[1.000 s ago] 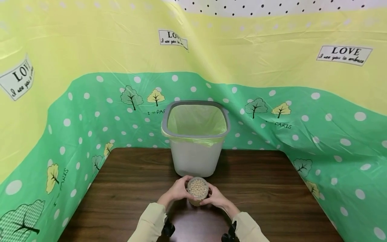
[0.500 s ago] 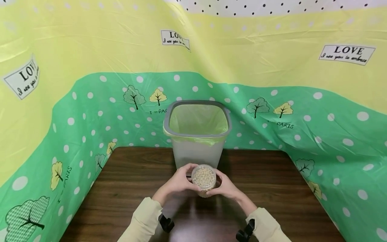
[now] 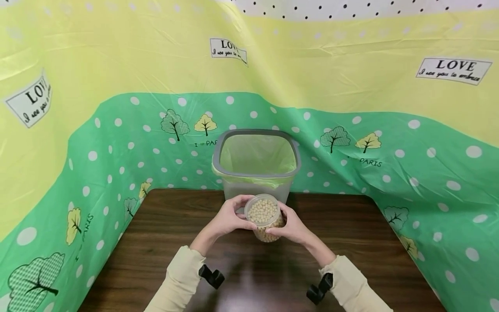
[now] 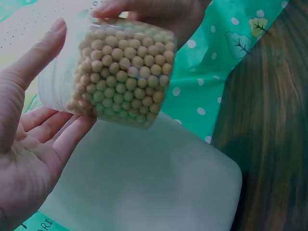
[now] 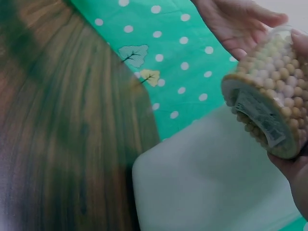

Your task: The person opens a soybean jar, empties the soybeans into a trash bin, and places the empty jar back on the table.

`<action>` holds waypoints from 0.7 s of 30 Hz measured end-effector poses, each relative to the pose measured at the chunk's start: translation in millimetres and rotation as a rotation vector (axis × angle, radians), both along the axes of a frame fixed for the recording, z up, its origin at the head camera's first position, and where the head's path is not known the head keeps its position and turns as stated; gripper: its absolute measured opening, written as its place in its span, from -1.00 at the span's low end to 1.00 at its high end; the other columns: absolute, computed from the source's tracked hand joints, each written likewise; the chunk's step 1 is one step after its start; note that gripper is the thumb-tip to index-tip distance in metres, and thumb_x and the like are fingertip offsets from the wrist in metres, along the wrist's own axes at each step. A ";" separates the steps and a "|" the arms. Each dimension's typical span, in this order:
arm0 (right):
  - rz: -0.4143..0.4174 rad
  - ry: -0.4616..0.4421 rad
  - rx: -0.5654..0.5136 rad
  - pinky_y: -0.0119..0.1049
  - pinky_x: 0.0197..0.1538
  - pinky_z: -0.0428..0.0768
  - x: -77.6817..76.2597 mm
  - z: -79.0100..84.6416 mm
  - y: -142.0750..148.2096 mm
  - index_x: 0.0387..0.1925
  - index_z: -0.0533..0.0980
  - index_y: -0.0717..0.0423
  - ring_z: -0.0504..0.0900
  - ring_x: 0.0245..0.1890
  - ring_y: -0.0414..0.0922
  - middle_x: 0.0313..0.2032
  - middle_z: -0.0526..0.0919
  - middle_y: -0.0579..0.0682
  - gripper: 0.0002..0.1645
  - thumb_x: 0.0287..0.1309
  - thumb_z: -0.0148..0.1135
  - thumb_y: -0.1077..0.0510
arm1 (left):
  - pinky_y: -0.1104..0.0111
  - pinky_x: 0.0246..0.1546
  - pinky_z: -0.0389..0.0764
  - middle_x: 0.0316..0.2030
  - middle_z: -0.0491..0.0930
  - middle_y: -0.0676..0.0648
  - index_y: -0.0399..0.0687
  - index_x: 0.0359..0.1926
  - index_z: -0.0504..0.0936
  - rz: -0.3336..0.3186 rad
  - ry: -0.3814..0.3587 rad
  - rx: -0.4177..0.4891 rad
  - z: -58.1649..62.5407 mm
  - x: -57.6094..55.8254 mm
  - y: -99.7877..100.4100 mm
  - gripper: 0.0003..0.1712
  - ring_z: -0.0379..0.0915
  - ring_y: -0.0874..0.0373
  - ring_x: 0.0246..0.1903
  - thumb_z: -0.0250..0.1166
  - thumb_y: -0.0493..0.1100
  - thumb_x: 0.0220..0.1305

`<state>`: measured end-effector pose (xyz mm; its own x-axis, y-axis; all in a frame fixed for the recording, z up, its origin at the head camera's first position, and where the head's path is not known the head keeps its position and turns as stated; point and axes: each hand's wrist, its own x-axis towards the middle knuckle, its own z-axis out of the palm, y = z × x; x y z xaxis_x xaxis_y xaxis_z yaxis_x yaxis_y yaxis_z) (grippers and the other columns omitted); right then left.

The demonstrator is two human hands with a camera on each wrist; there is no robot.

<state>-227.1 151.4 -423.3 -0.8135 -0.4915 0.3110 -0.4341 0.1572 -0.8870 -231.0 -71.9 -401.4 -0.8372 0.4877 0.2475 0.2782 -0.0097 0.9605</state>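
Observation:
A clear round jar (image 3: 263,211) full of small beige balls is held up in front of the bin, its top tilted toward the head camera. My left hand (image 3: 229,220) holds it near the translucent top rim, thumb in front and fingers behind. On the other side my right hand (image 3: 295,227) grips the jar's body. In the left wrist view the balls show through the jar's wall (image 4: 125,72), and my left hand (image 4: 33,144) has its fingers under the rim. A label (image 5: 260,118) is visible on the jar's base in the right wrist view.
A pale grey bin (image 3: 234,189) with a dark grey rim and a green liner (image 3: 255,154) stands at the table's back edge. Dark wood forms the table (image 3: 175,225). Behind and beside it hangs a green and yellow printed cloth (image 3: 136,125).
Both hands have lifted the jar off the table, away from the body and up in front of the bin. The jar now tilts more, showing more of its side.

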 end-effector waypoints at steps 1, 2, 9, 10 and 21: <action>0.000 0.013 -0.002 -0.31 -0.07 0.50 0.7 -0.2 -0.7 0.19 0.26 0.26 0.51 -0.09 -0.17 -0.04 0.48 0.20 -0.19 -0.14 0.39 0.25 | 0.28 -0.14 0.56 0.10 0.37 -0.28 -0.37 0.15 0.33 -0.004 0.001 0.005 0.0 0.1 0.0 -0.20 0.35 -0.05 0.05 0.45 -0.44 -0.20; -0.001 0.028 -0.002 -0.31 -0.08 0.51 1.4 -0.9 -1.3 0.19 0.26 0.26 0.51 -0.11 -0.18 -0.05 0.48 0.20 -0.20 -0.13 0.39 0.24 | 0.28 -0.15 0.57 0.09 0.37 -0.28 -0.38 0.15 0.34 -0.006 0.001 0.007 0.2 0.3 -0.2 -0.20 0.36 -0.04 0.05 0.45 -0.44 -0.21; -0.024 0.063 -0.014 -0.29 -0.11 0.53 7.0 -1.4 -3.6 0.18 0.27 0.24 0.51 -0.12 -0.18 -0.06 0.50 0.15 -0.23 -0.12 0.37 0.24 | 0.29 -0.17 0.57 0.04 0.41 -0.28 -0.36 0.14 0.36 -0.033 0.015 0.009 1.2 -1.8 -1.2 -0.20 0.40 0.08 -0.03 0.47 -0.41 -0.21; -0.020 0.057 -0.017 -0.29 -0.11 0.53 8.0 0.4 -3.4 0.17 0.28 0.24 0.52 -0.13 -0.18 -0.07 0.50 0.14 -0.23 -0.13 0.38 0.24 | 0.31 -0.16 0.57 0.05 0.41 -0.29 -0.36 0.16 0.35 -0.046 0.015 0.012 1.0 -2.3 -1.3 -0.19 0.39 0.10 -0.03 0.47 -0.40 -0.21; -0.028 0.112 0.087 -0.29 -0.17 0.55 30.1 34.4 -3.1 0.13 0.29 0.39 0.53 -0.19 -0.20 -0.12 0.52 0.21 -0.21 -0.22 0.38 0.33 | 0.34 -0.08 0.50 0.14 0.33 -0.31 -0.36 0.22 0.29 -0.113 0.035 0.084 -7.4 1.7 9.4 -0.12 0.37 0.09 0.01 0.48 -0.32 -0.18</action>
<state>-197.0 148.3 -388.9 -0.7901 -0.4979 0.3576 -0.5238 0.2453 -0.8157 -229.4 -62.5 -408.9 -0.7684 0.5545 0.3195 0.3041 -0.1229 0.9447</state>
